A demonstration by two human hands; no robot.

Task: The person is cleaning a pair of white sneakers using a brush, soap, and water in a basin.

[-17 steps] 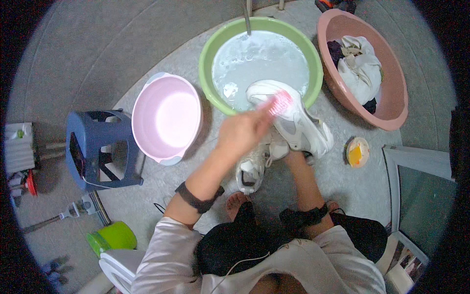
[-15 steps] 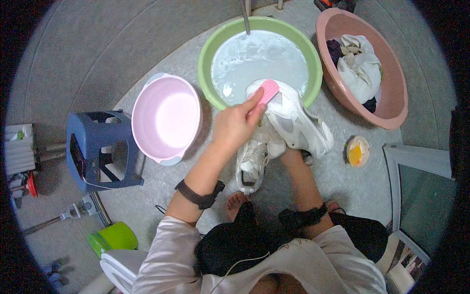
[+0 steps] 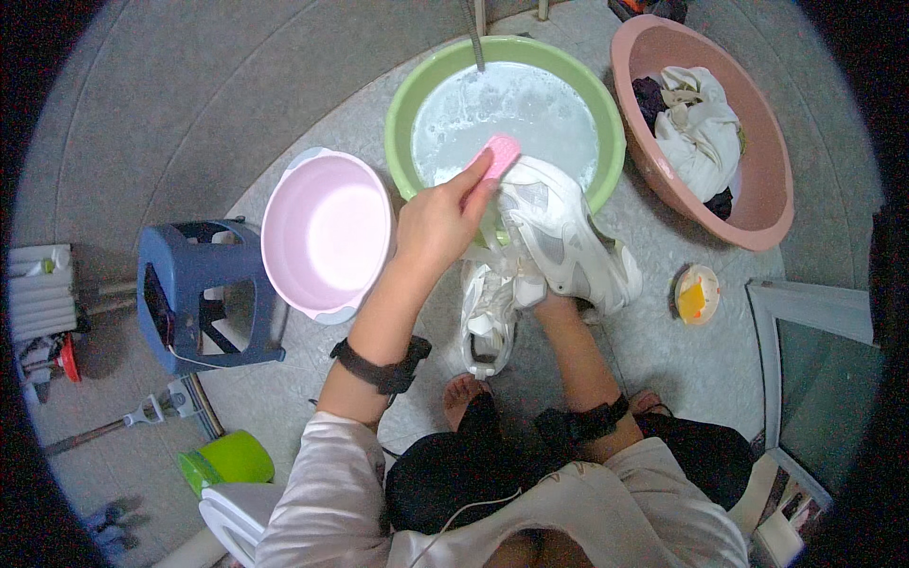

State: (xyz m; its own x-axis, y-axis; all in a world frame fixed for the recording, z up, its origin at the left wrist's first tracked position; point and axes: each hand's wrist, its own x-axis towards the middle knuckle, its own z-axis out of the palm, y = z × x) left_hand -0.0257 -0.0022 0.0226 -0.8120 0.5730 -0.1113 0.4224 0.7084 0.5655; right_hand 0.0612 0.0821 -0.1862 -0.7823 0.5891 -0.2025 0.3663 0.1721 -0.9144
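A pink scrub brush (image 3: 500, 155) is gripped in my left hand (image 3: 440, 222), just left of the toe of a white sneaker (image 3: 563, 227). My right hand (image 3: 554, 305) holds that sneaker up by its opening; most of its fingers are hidden by the shoe. The toe leans over the near rim of a green basin (image 3: 402, 156) of cloudy, sudsy water. Below and left of the held shoe stands a second white sneaker (image 3: 485, 327), its laces loose, on the floor between my feet and the basin.
A pale pink basin (image 3: 327, 232) and a blue stool (image 3: 204, 293) are at left. A salmon basin (image 3: 757, 180) holding clothes (image 3: 701, 137) leans at right. Near it sits a small bowl (image 3: 698, 293) with a yellow piece inside. A grey hose (image 3: 473, 38) reaches into the green basin.
My left hand has shifted the brush left and slightly upward, off the sneaker's toe. The held sneaker has tilted a little. My right hand stays at the shoe.
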